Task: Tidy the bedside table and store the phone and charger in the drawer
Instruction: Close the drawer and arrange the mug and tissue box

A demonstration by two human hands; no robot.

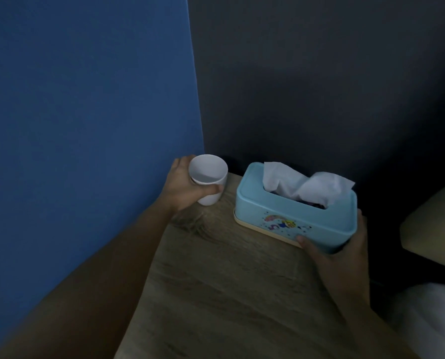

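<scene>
Tidying step in hand: left hand (184, 185) grasps the white cup (209, 178) at the table's (216, 281) back-left corner; right hand (338, 244) grips the blue tissue box's (288, 213) near right end. Phone, charger and drawer are not visible. Next move likely calls for setting both items squarely at the rear.

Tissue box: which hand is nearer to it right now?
Right. The right hand grips the near right corner of the tissue box; the left hand is off to its left, wrapped around the white cup.
</scene>
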